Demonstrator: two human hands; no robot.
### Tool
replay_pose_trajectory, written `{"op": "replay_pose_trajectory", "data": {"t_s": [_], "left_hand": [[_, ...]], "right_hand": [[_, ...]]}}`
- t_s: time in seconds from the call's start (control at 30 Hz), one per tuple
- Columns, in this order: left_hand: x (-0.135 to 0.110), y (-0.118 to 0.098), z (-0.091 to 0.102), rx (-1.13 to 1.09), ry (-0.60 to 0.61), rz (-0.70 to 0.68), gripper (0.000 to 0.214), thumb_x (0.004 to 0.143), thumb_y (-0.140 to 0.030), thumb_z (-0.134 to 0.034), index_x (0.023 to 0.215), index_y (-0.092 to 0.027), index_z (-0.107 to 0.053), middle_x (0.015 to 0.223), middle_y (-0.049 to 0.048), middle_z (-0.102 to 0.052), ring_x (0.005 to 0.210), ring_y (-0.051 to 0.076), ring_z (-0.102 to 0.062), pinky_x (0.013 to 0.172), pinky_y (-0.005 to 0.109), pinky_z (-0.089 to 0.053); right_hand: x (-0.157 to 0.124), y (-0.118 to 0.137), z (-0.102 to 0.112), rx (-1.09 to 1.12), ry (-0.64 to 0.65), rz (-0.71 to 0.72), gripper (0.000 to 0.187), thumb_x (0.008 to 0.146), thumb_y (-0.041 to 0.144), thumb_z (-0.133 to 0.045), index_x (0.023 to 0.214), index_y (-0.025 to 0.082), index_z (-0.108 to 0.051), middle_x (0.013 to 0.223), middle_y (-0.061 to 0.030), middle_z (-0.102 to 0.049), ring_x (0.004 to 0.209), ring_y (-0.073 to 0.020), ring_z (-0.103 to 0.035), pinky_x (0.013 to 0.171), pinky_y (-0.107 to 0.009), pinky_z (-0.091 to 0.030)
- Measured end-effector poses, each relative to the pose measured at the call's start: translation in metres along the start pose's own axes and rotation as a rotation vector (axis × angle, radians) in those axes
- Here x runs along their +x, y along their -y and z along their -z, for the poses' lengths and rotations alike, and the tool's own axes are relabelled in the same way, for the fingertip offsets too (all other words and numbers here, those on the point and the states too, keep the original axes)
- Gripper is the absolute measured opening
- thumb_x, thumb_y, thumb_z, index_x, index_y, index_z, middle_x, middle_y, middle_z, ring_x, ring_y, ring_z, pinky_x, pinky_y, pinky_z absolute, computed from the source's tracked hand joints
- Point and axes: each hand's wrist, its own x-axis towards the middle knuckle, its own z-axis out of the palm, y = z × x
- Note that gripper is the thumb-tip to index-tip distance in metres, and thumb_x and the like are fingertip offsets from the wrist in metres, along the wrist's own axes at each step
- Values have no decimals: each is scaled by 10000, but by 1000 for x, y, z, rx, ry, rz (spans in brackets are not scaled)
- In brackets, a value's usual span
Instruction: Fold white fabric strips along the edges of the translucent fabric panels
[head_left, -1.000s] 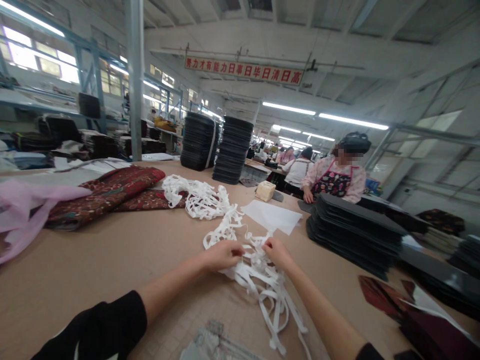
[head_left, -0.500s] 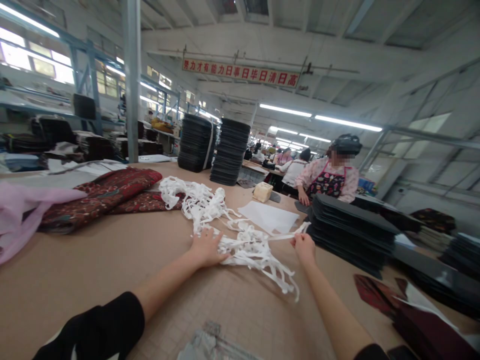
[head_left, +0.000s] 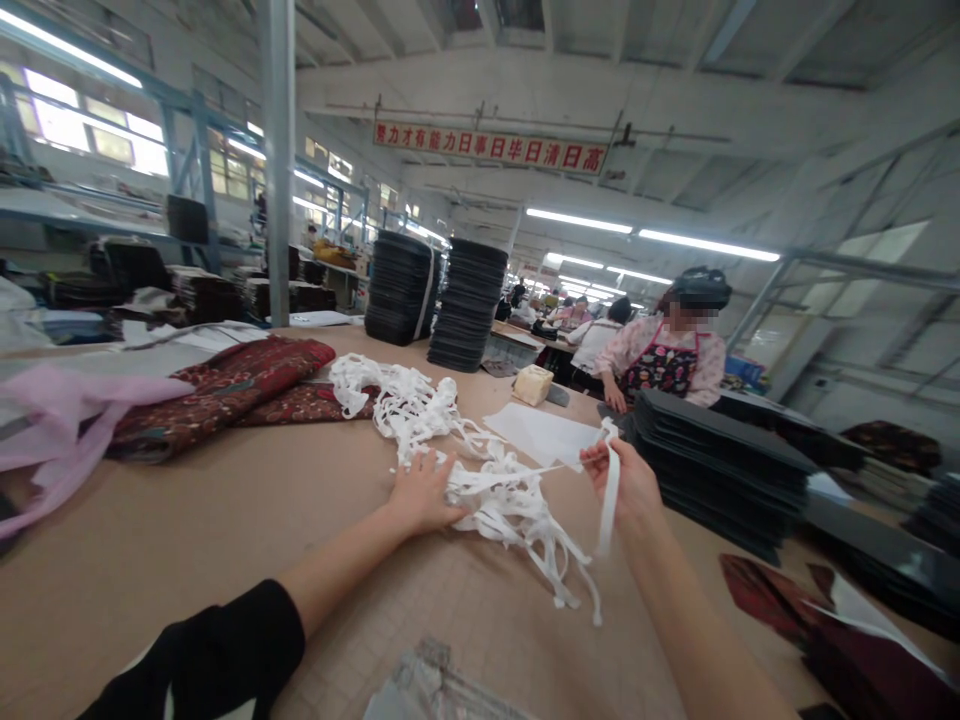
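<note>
A tangled heap of white fabric strips (head_left: pixel 420 405) spreads over the brown tabletop (head_left: pixel 300 520). My left hand (head_left: pixel 427 495) presses down on the heap with its fingers spread. To the right, raised a little above the table, my right hand (head_left: pixel 626 485) is closed on a white strip (head_left: pixel 611 490), whose loose end hangs down over the fingers. A thin length runs from that hand back toward the pile. Behind the strips lies a white sheet of paper (head_left: pixel 525 433).
Stacked dark panels (head_left: pixel 712 470) stand right of my right hand. Two tall black stacks (head_left: pixel 466 305) rise at the back. Folded red patterned fabric (head_left: pixel 225 395) and pink cloth (head_left: pixel 82 410) lie left. A person in an apron (head_left: pixel 664 355) works across the table.
My right hand has turned and lifted slightly, and the strip's end now drapes down over its fingers. My left hand stays on the heap. The view has shifted a little.
</note>
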Motion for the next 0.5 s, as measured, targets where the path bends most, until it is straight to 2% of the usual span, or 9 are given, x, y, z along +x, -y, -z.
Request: {"op": "replay_pose_trajectory", "data": {"t_s": [0.1,0.2,0.37,0.43,0.5], "left_hand": [[0,0,-2,3,-29,1,1017,598,-687,-583,1414,-218,-197,1450,214,-200,1319,427,-127,984,612,-150],[-1,3,-6,0,-35,-1,1048,578,-674,-612,1420,-245,-161,1471,198,-143,1327,423,-90,987,616,-122],[-1,4,-7,-14,0,1,1026,595,-694,-580,1420,-282,-130,1483,181,-103,1321,421,-128,951,662,-131],[0,5,-6,-18,4,-5,1036,589,-675,-597,1420,-296,-108,1487,167,-96,1326,402,-131,965,645,-134],[2,9,-6,-24,15,11,1060,574,-675,-602,1423,-283,-102,1482,175,-114,1318,409,-158,957,649,-154]], "right_hand": [[-3,-2,5,-2,-38,-24,144,671,113,-567,554,167,-501,456,36,-538,424,-87,-531,525,-223,-539],[-1,4,3,10,-49,21,161,683,115,-569,554,172,-491,470,46,-534,433,-88,-536,507,-216,-538],[8,30,-1,0,-101,146,145,710,124,-572,584,162,-511,503,46,-537,469,-82,-552,560,-205,-545],[11,42,3,-31,-122,174,119,713,111,-571,608,154,-536,533,24,-562,496,-103,-574,568,-238,-554],[14,63,12,-59,-160,221,177,732,75,-524,577,161,-520,511,26,-542,455,-100,-553,525,-245,-547]]}}
